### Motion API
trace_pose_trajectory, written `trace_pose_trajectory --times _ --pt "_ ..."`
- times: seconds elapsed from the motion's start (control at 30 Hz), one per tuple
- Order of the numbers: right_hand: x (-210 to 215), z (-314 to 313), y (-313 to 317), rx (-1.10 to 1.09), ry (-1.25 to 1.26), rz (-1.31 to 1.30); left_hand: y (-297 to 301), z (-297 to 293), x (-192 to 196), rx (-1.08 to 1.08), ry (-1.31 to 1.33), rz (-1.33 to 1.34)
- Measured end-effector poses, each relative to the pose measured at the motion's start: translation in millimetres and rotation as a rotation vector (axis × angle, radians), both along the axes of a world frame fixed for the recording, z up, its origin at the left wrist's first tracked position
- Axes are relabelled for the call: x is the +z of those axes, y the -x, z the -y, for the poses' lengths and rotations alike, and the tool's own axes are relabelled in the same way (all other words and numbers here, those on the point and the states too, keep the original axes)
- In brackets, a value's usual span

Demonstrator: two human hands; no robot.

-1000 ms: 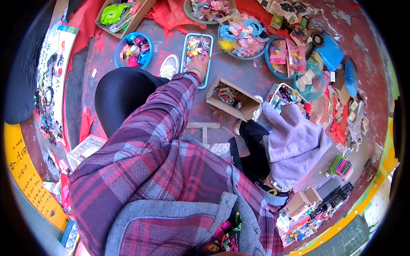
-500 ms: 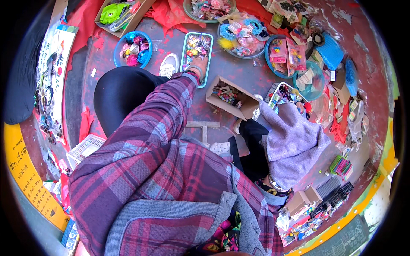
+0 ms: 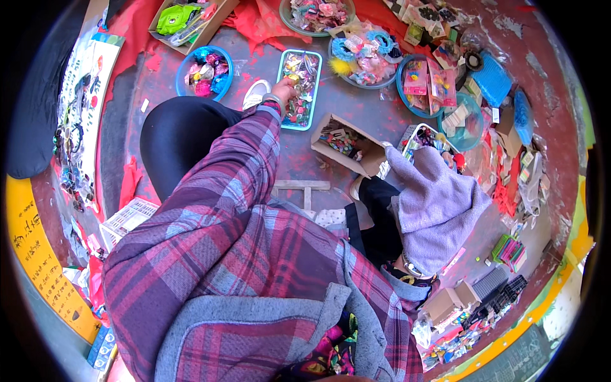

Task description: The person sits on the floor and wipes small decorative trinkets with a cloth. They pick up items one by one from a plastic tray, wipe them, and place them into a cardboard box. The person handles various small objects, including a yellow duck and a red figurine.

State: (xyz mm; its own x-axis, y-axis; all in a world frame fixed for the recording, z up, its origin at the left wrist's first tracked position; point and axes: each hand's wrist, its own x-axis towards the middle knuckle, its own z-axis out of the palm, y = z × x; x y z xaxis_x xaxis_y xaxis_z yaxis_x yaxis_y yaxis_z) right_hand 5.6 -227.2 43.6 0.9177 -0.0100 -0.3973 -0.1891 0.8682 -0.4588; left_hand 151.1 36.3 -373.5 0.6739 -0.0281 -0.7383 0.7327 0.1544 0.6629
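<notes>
Mint-rimmed tray [image 3: 316,95] of small colourful trinkets [image 3: 301,66] lies on the floor [image 3: 245,153] in the head view. The left hand [image 3: 285,91] reaches over its left edge; whether the fingers grasp a trinket I cannot tell. Lavender cloth [image 3: 439,207] covers the right hand, hiding its grip. An open cardboard box [image 3: 339,163] sits near the tray's lower right, a blue basin [image 3: 179,76] to its left.

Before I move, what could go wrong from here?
The left hand is at the small pieces in the tray, so some might scatter. The near shoe could nudge the tray. The cloth hides the right hand, so its grip can't be checked, and it might snag the white basket.
</notes>
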Motion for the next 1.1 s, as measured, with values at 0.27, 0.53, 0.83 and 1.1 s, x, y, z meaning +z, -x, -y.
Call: trace_pose_trajectory --times 0.27,0.53,0.83,1.1 --pt "-10.6 -0.6 1.7 0.031 0.043 0.053 -1.6 -26.7 30.1 0.304 0.673 -0.144" --pt "-1.6 -8.4 0.3 0.025 0.009 0.022 -6.8 -24.0 31.1 0.375 0.766 -0.088" --pt "8.4 -17.1 16.5 -0.022 0.136 0.070 -20.9 45.8 150.1 -0.010 0.823 0.074" --pt "15.3 -13.9 40.6 0.023 0.456 -0.013 51.1 94.4 329.8 -0.351 0.744 0.108"
